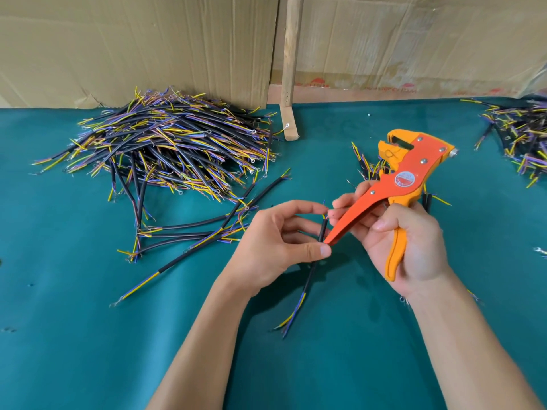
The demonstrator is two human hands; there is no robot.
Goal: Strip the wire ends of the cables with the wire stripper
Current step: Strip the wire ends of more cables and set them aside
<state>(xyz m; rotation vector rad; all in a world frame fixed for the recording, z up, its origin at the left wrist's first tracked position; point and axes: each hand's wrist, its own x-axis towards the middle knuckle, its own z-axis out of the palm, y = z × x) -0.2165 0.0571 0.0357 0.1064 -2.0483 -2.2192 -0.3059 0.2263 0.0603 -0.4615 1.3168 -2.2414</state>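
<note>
Black-sheathed cable stands nearly upright above the green counter, pinched by the left hand; the right hand grips the orange wire stripper; a cable heap lies behind.

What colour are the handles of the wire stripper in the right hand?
Orange, with a lighter yellow-orange lower handle on the wire stripper, seen in the head view.

a teal-covered table carries a large heap of cables at left — loose cables nearby, another pile at right.
</note>
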